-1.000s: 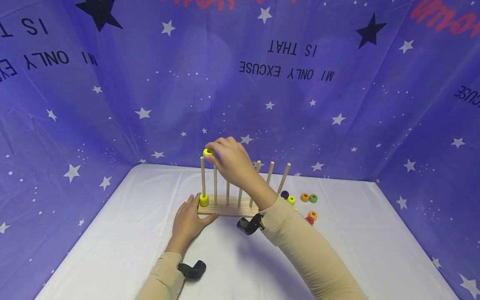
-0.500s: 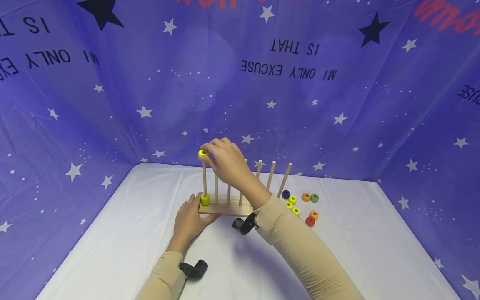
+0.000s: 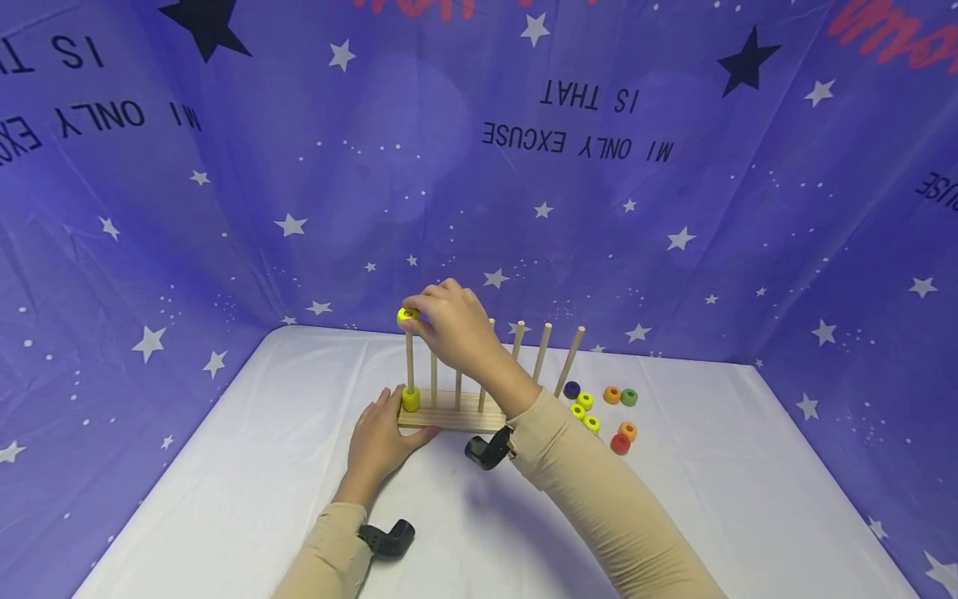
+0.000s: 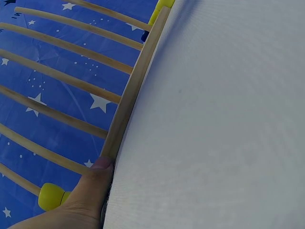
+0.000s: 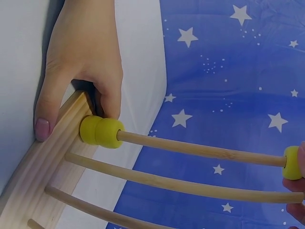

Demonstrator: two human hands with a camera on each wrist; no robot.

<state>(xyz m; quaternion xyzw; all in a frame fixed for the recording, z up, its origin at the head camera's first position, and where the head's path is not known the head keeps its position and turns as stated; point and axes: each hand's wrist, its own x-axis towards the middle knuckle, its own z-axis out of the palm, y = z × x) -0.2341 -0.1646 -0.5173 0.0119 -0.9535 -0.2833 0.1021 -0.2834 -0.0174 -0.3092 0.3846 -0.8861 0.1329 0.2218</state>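
My right hand [image 3: 458,331] pinches a yellow bead [image 3: 405,317] at the top of the leftmost peg of a wooden peg rack [image 3: 449,418]. In the right wrist view that bead [image 5: 291,163] sits around the peg's tip, partly covered by fingertips. Two yellow beads [image 5: 101,132] are stacked at the foot of the same peg. My left hand [image 3: 377,443] grips the rack's left end, with the thumb [image 4: 97,174] along the front edge and the fingers at the far side. The other pegs stand bare where visible; the right forearm hides part of the rack.
Right of the rack, loose beads lie on the white tablecloth [image 3: 718,499]: a dark purple one [image 3: 572,389], several yellow ones [image 3: 585,401], two orange ones [image 3: 612,395], a green one [image 3: 629,398] and a red one [image 3: 619,444]. A purple star-patterned cloth [image 3: 479,208] rises behind and at both sides.
My right hand has carried the yellow bead a little left to the leftmost peg, then lowered it slightly over the tip. The left hand keeps its hold on the rack.
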